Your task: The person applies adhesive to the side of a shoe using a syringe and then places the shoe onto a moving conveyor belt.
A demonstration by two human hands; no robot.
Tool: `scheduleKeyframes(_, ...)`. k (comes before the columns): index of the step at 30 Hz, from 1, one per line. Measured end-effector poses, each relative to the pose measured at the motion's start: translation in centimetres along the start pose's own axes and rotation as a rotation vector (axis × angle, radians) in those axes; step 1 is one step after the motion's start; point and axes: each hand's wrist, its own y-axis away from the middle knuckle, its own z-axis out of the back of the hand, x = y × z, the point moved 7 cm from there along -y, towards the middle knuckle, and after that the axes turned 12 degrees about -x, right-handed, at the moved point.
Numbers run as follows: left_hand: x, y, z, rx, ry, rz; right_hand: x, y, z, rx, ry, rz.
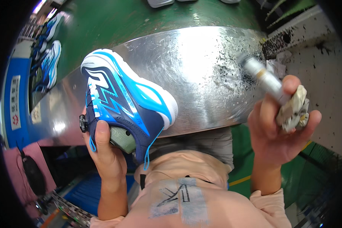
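One floor, green, beyond and below the bench. One metal bench, shiny and scratched, dark specks crowding its right part. One blue panel, far left, bearing one white label.

One shoe, blue, white and navy, in the left hand over the left part of the bench; tilted, toe to the upper left, one side facing up. Further shoes, similar in colouring, at least two, beyond the bench at upper left; exact count unclear.

Hands, two, bare. Left hand: closed about the shoe's opening, thumb on the near side, other fingers mostly hidden. Right hand: half curled, holding two items above the bench's right end and near edge.

One green form, inside the shoe, partly showing. One tube, whitish, slanting to the upper left from the right hand, far end blurred; contact with the bench cannot be told. One crumpled wad, pale, same hand. One black dial, beside the shoe's tongue. Two blue loops, thin, at the shoe's opening.
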Motion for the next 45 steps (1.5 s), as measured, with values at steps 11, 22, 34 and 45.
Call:
scheduleKeyframes(11,-6.1,-8.6,2.8,0.233,0.092,0.159,-5.3,2.1,8.0,-0.063,0.952,0.522)
scheduleKeyframes(22,-11.3,-18.3,-0.6,0.446,-0.500,0.151,-3.6,0.9,5.3,0.007,1.065,0.606)
scheduleKeyframes(34,-3.8,-30.0,-17.8,0.063,-1.071,-0.669,-3.2,0.1,4.5,0.045,1.146,0.580)
scheduleKeyframes(45,-6.4,-33.4,8.0,-0.692,-1.249,-1.059,-3.1,0.2,4.2,0.053,1.159,0.586)
